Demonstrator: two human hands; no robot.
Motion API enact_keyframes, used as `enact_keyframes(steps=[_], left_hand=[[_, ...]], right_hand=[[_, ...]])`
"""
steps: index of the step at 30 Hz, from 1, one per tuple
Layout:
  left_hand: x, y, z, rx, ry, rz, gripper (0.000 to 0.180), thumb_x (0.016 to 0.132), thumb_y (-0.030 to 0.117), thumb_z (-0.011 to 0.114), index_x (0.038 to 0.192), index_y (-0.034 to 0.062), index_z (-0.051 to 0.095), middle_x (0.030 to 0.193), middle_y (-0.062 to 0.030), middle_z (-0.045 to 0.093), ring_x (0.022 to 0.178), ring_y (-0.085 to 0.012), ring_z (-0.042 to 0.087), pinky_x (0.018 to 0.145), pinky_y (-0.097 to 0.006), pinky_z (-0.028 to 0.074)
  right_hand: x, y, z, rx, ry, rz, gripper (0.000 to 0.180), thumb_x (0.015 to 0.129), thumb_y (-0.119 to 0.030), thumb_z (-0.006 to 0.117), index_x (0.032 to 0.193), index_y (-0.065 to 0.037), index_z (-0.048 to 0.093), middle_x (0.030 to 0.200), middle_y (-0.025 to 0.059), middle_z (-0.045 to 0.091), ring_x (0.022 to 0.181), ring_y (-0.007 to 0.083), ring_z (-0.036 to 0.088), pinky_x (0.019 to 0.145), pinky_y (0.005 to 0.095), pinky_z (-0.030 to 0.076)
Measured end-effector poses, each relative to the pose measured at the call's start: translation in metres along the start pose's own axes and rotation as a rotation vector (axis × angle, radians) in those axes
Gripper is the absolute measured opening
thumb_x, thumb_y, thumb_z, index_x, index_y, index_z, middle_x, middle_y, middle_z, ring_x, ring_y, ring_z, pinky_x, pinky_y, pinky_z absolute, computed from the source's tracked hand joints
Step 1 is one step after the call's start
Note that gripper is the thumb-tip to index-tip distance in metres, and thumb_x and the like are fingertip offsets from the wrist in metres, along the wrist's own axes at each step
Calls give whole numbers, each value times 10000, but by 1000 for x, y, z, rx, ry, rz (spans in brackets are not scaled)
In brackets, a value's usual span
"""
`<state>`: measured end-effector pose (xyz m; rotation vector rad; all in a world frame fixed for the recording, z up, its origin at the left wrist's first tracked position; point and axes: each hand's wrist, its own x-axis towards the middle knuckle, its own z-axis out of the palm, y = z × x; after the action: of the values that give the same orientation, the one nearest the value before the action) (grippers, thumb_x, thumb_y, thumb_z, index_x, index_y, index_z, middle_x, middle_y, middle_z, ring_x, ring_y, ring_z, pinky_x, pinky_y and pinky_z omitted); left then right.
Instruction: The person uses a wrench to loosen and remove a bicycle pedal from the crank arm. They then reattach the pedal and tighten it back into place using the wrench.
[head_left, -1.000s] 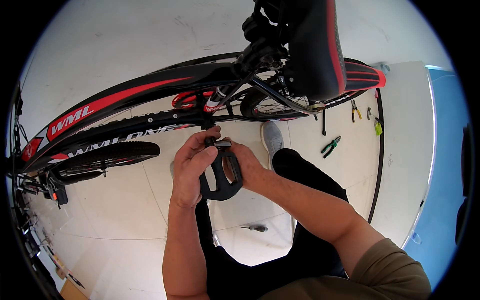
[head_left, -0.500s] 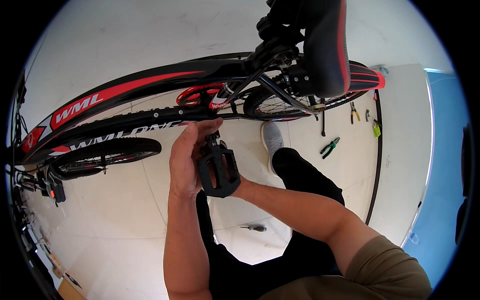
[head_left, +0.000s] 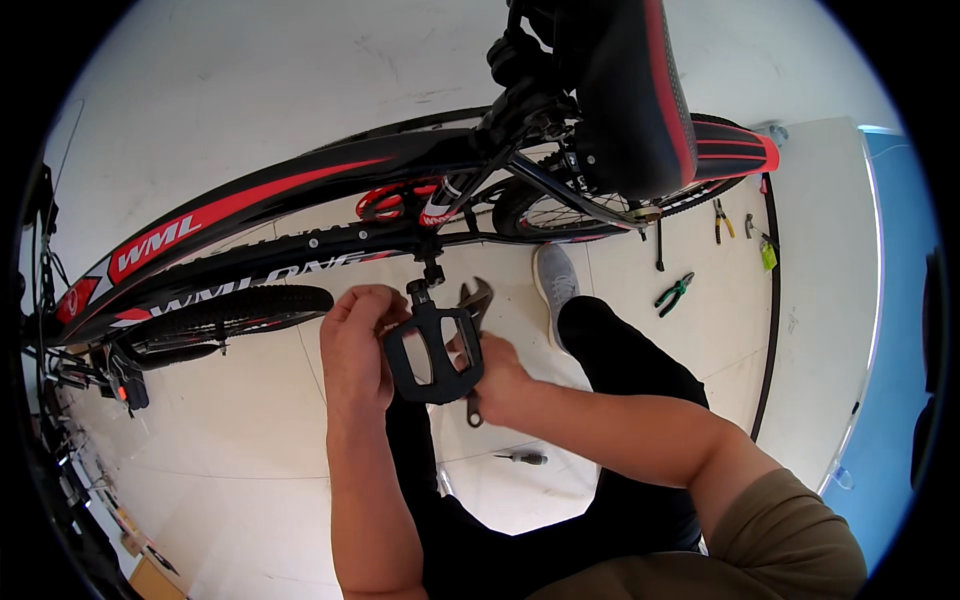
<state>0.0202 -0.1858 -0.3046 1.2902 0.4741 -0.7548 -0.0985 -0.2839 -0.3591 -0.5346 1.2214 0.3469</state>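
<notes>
A black bicycle pedal sits by the end of the crank arm, below the frame of a black and red bicycle. To its left is my left hand, closed with curled fingers beside the pedal's edge. Whatever those fingers hold, if anything, is hidden. On the pedal's other side my right hand is wrapped round an adjustable wrench. The wrench's jaw points up toward the bicycle, and its handle end shows below my fingers. Part of the handle is hidden by the pedal and hand.
The black saddle overhangs the rear wheel. On the pale floor at right lie green-handled pliers, yellow-handled pliers and a small hammer. A screwdriver lies between my legs. My grey shoe stands near the rear wheel.
Both hands have drawn down from the crank area. My right hand, earlier behind the pedal, now shows with the wrench. The left hand has moved slightly left and its fingers have curled.
</notes>
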Motion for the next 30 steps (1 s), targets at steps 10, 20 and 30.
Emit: enact_keyframes(steps=[10,20,30], left_hand=[[-9,-5,9,-263,-259,-341,416,934,249,509,1151,-88,621,1112,-216,681,1018,-351,659,923,-473,540],[7,-22,-4,-461,-435,-420,392,919,256,582,1157,-51,629,1176,-202,650,1074,-344,606,910,-512,491],[13,-21,-10,-328,-378,-301,233,883,182,672,1011,-13,665,1112,-173,680,1010,-330,652,904,-515,516]], right_hand=[[-7,-78,12,53,-66,-67,278,973,-205,513,1163,-2,503,853,132,654,752,264,652,683,478,573],[2,-80,4,57,-131,30,130,910,-124,544,954,-1,538,823,113,588,706,267,626,598,475,544],[1,-76,11,51,-40,-5,74,838,-45,592,836,-32,519,746,65,495,580,167,474,499,357,386]])
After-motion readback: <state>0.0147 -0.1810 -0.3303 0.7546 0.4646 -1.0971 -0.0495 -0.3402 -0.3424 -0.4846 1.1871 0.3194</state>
